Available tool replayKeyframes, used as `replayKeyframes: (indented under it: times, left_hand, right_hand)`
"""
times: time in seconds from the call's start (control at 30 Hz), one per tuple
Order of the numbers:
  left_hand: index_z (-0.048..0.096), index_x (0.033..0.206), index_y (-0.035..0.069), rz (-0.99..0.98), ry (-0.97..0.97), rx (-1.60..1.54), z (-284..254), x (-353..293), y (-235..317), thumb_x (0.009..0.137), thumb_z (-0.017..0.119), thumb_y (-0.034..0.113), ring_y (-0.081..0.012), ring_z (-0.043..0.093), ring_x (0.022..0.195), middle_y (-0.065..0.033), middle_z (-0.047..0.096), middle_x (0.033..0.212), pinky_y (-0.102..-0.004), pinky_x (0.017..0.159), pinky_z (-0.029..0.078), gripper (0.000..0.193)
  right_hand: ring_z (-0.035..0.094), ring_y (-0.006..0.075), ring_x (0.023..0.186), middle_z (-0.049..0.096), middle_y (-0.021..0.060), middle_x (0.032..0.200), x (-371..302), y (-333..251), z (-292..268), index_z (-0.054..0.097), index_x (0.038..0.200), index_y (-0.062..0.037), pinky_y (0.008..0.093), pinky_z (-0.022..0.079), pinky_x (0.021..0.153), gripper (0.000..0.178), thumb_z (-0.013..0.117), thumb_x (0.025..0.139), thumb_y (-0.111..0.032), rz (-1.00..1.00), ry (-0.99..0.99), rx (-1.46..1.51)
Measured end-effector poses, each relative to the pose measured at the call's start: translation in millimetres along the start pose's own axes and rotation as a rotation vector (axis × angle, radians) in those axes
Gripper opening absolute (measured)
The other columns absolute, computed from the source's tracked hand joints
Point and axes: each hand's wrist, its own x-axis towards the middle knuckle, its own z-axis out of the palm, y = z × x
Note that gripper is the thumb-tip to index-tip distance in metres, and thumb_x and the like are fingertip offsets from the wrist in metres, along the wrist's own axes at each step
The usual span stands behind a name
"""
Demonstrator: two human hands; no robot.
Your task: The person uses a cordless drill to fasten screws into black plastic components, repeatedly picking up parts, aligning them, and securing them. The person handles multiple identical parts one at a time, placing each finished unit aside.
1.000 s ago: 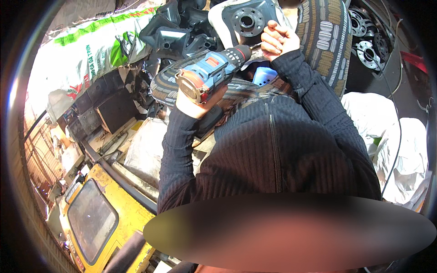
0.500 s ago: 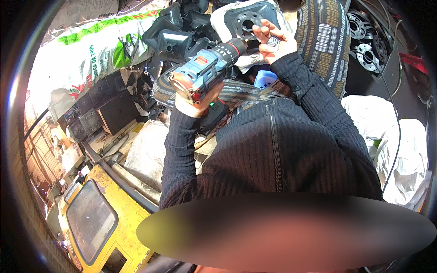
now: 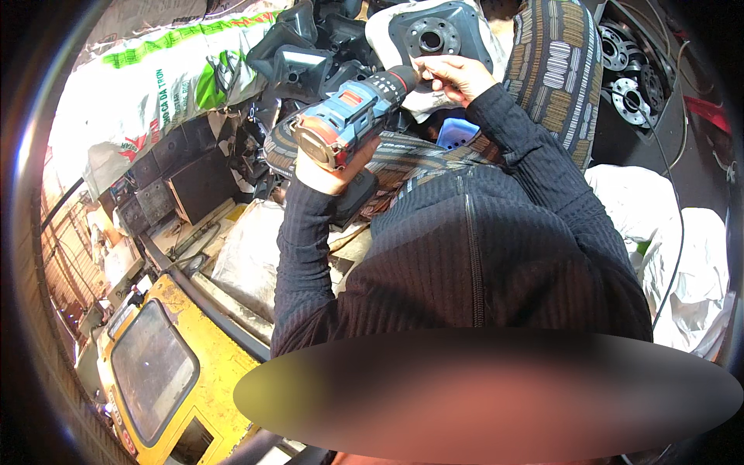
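My left hand is wrapped round the grip of a blue and red cordless drill, its black chuck aimed toward my right hand. At the chuck's tip, my right hand pinches something too small to make out. Just beyond those fingers sits a dark square metal part with a round holed flange in its middle, resting on white cloth-like material. Below my right wrist lies a light blue-violet flat object with dark round spots.
Several black funnel-shaped metal parts are piled at the far left, beside a white and green sack. On the right, a dark bin holds round silver flanges. A black cable hangs over white bags. Yellow machinery stands lower left.
My right hand has moved down and left to the drill's tip, and its fingers have closed into a pinch. The flanged part is less covered now. The drill has barely moved.
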Motion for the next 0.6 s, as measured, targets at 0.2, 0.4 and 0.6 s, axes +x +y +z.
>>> replayKeyframes:
  times: [0.2,0.4,0.6]
  left_hand:
    - [0.065,0.088,0.001,0.078,0.111,0.008,11.4,-0.9,-9.0,0.073,0.072,0.010,-0.0150,0.059,0.052,-0.0067,0.064,0.073,-0.0289,0.050,0.048,0.020]
    - [0.065,0.088,0.001,-0.043,0.048,0.023,14.3,-2.8,-13.5,0.073,0.072,0.011,-0.0157,0.059,0.050,-0.0052,0.063,0.068,-0.0296,0.050,0.048,0.019]
    - [0.065,0.090,0.003,-0.073,0.002,0.088,15.4,0.3,-15.4,0.074,0.072,0.014,-0.0199,0.063,0.062,-0.0077,0.065,0.077,-0.0323,0.059,0.050,0.020]
  right_hand:
    - [0.062,0.0063,0.071,0.064,0.0034,0.085,8.8,15.7,-3.0,0.060,0.097,-0.0037,0.0156,0.031,0.038,0.019,0.062,0.088,-0.021,0.150,0.213,0.466]
    - [0.062,0.0072,0.075,0.063,0.0035,0.087,12.3,18.4,-1.6,0.057,0.094,-0.0041,0.0153,0.032,0.038,0.020,0.063,0.088,-0.022,0.205,0.215,0.493]
    - [0.058,0.0016,0.059,0.063,-0.0008,0.075,11.4,17.8,7.4,0.059,0.085,-0.0066,0.0147,0.032,0.035,0.018,0.062,0.089,-0.024,0.186,0.298,0.478]
